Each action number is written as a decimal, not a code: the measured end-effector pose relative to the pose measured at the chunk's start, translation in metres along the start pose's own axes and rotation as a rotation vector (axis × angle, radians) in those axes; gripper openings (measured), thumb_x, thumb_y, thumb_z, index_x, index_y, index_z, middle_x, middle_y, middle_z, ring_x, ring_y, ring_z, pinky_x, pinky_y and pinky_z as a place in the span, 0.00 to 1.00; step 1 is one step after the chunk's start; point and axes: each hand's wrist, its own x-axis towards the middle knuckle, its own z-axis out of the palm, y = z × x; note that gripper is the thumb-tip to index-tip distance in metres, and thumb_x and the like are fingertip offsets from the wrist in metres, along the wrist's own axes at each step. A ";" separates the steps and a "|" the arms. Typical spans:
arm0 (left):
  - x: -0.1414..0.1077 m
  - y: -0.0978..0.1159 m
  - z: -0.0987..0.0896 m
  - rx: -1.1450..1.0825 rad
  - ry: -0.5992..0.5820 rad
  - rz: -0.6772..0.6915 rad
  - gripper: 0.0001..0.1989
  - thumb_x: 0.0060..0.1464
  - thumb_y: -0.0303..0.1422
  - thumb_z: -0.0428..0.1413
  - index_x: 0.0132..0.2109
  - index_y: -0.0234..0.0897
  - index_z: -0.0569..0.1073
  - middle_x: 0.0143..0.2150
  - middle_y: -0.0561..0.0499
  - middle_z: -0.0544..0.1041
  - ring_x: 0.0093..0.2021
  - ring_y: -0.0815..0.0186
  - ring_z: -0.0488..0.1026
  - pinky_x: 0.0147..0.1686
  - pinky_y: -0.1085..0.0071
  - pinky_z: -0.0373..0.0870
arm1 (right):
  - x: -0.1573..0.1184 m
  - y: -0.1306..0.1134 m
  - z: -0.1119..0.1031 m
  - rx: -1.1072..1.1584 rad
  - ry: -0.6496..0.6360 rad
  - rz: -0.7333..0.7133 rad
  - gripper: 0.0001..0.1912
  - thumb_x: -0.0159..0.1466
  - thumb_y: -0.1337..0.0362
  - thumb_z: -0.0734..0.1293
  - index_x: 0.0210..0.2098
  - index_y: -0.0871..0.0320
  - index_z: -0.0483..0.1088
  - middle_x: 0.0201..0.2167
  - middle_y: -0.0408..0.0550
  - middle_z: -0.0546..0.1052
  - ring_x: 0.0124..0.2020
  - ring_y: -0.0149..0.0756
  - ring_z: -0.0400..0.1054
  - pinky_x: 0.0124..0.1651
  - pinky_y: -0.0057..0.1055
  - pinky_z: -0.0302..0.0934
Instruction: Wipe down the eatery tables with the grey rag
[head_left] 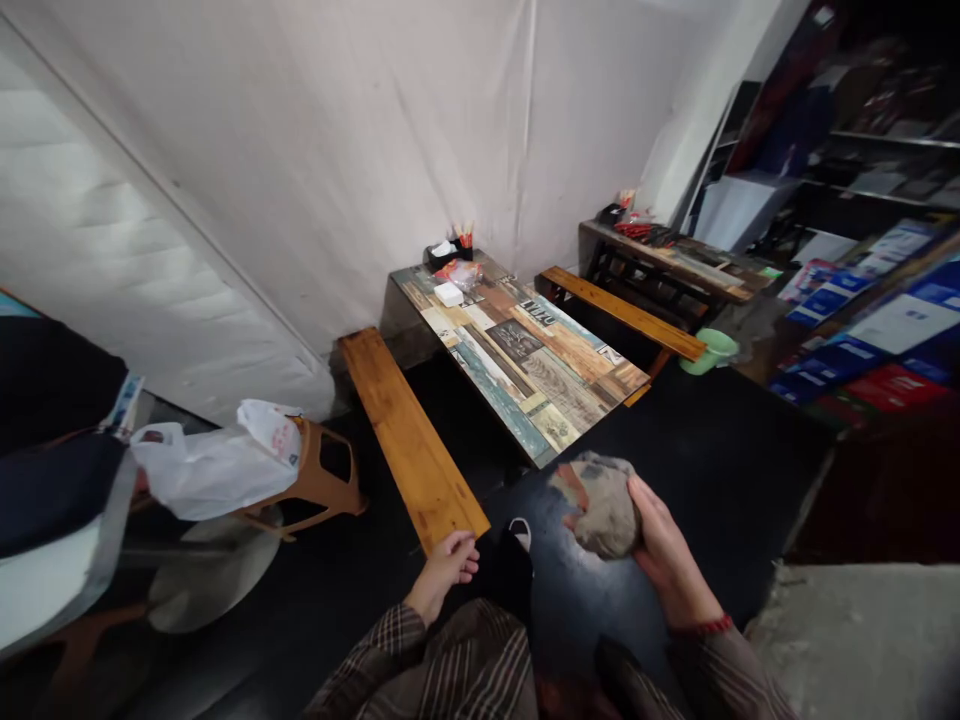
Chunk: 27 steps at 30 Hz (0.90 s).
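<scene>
A crumpled grey-brown rag (600,505) with a reddish-brown patch is in my right hand (667,545), whose fingers wrap around its right side. My left hand (448,572) has its fingers curled in, with nothing visible in them. It is in front of the near end of a wooden bench (409,430); whether it touches the wood I cannot tell. Beyond both hands stands a patchwork-patterned table (555,370). On its far end are a black holder (442,253) with tissues and sticks, a plastic packet (459,273) and a small white box (448,293).
A white plastic bag (217,470) lies on a brown stool (334,470) at left. Another bench (622,310), a second table (675,260) and a green bucket (709,352) stand at back right. Blue boxes (862,330) are stacked at right. A pale wall (337,150) borders the tables.
</scene>
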 end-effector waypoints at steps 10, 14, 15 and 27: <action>0.204 0.077 0.104 0.046 0.283 -0.020 0.25 0.53 0.45 0.56 0.54 0.34 0.69 0.47 0.42 0.76 0.44 0.61 0.76 0.44 0.66 0.70 | 0.319 -0.050 -0.028 -0.640 -0.138 -0.408 0.30 0.65 0.46 0.60 0.61 0.55 0.66 0.63 0.52 0.68 0.65 0.43 0.59 0.69 0.45 0.48; 0.257 0.086 0.135 0.097 0.492 -0.047 0.27 0.56 0.41 0.54 0.57 0.28 0.67 0.56 0.33 0.71 0.54 0.54 0.72 0.56 0.60 0.65 | 0.401 -0.012 -0.062 -0.998 -0.306 -0.464 0.33 0.66 0.47 0.59 0.66 0.55 0.58 0.66 0.54 0.62 0.67 0.45 0.54 0.69 0.49 0.47; 0.268 0.085 0.144 0.098 0.532 -0.060 0.26 0.56 0.41 0.53 0.57 0.27 0.67 0.57 0.32 0.71 0.55 0.52 0.71 0.57 0.59 0.64 | 0.418 0.001 -0.063 -1.077 -0.354 -0.474 0.34 0.65 0.47 0.60 0.66 0.54 0.57 0.68 0.53 0.59 0.69 0.47 0.51 0.69 0.50 0.45; 0.303 0.087 0.220 0.162 0.912 -0.381 0.27 0.64 0.47 0.38 0.63 0.40 0.61 0.61 0.39 0.71 0.59 0.51 0.69 0.53 0.59 0.65 | 0.670 0.027 0.017 -1.187 -1.100 -0.749 0.24 0.63 0.48 0.63 0.52 0.55 0.74 0.61 0.49 0.69 0.67 0.51 0.51 0.66 0.53 0.35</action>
